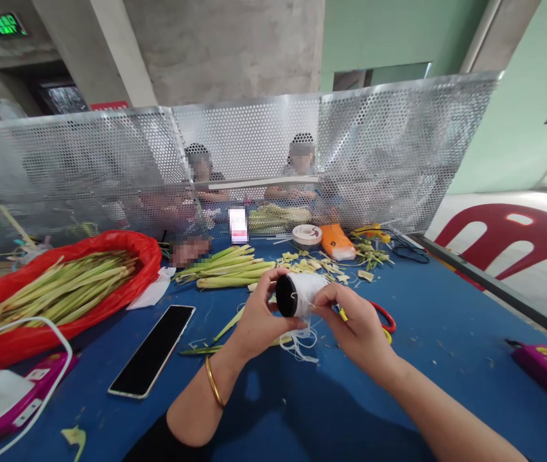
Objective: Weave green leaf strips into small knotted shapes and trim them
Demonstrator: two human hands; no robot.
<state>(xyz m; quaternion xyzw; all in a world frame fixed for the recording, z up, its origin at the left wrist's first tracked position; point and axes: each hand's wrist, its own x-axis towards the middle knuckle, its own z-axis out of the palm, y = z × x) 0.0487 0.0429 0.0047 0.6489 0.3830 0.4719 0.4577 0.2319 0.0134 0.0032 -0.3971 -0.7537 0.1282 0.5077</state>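
Above the blue table I hold a spool of white thread (308,289) with a black end facing left. My left hand (260,314) is wrapped round the spool from the left, thumb below and fingers above. At its right side my right hand (356,321) has thumb and index finger pinched together at the thread, touching the wound part. Loose white strands (300,346) hang below the spool. Just behind my right hand lie scissors (383,316) with red and yellow handles, partly hidden by it. Green plant stalks (235,273) lie beyond my left hand.
A red bag (151,247) of stalks fills the left. Nearer are a phone (153,353) and a purple power strip (27,398) with a white cable. Tape (307,234), an orange packet (337,242) and trimmings lie before the perforated metal screen (254,138); people sit behind it.
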